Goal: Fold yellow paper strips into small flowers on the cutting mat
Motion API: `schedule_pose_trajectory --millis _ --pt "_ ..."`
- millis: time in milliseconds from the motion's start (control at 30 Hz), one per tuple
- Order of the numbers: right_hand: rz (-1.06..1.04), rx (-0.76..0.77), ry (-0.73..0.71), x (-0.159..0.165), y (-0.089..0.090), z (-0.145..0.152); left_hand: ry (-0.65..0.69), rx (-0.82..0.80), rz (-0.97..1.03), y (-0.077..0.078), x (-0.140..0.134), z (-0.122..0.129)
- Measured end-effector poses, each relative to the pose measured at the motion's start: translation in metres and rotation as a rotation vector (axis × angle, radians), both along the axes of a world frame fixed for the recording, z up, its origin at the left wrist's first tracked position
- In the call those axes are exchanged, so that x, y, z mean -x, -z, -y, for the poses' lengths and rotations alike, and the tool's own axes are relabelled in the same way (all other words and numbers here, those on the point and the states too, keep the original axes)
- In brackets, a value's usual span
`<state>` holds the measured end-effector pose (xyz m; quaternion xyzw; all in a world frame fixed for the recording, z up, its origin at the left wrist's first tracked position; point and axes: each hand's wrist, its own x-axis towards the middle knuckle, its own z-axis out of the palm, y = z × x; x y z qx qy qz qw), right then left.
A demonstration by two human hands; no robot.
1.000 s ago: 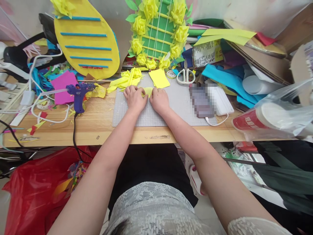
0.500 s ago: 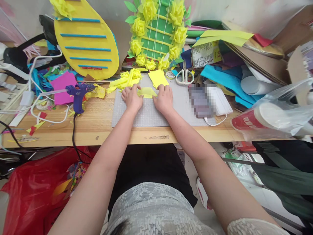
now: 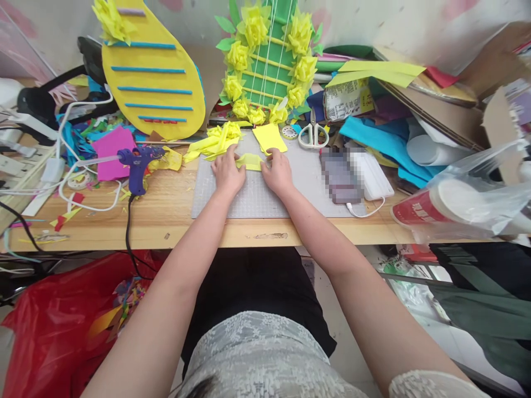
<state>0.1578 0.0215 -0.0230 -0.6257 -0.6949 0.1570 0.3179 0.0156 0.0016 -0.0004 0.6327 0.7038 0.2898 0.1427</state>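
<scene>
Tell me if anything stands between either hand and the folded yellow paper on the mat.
Nothing visible does. The left hand and right hand are at opposite ends of the folded yellow paper on the mat. The yellow sheets lie beyond it, not between.
</scene>
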Motion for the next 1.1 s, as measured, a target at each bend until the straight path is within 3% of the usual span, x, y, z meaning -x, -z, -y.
schedule_pose_trajectory --millis 200,433,567,667,800,900,1000,1100 --pt "-0.082 0.057 -0.063 0.001 -0.004 -0.002 0.111 -0.065 0.090 0.004 0.003 -0.001" --pt "-0.183 0.149 -0.085 -0.002 -0.010 0.000 0.129 -0.075 0.153 0.006 0.003 -0.001" --pt "-0.262 0.183 -0.127 -0.001 -0.015 0.001 0.150 -0.108 0.316 0.007 0.003 -0.004" --pt "-0.421 0.129 -0.115 0.002 -0.017 -0.001 0.083 -0.179 0.487 0.007 0.001 -0.009" --pt "-0.587 0.077 -0.072 0.004 -0.014 -0.006 0.088 -0.057 0.732 0.011 -0.004 -0.014" --pt "-0.664 0.131 -0.071 0.004 -0.011 -0.007 0.131 0.055 0.819 0.015 -0.006 -0.015" --pt "-0.658 0.191 -0.105 0.001 -0.011 -0.007 0.096 0.040 0.805 0.017 -0.004 -0.017" --pt "-0.496 0.117 -0.158 -0.006 -0.015 -0.006 0.089 -0.010 0.779 0.016 0.001 -0.020"
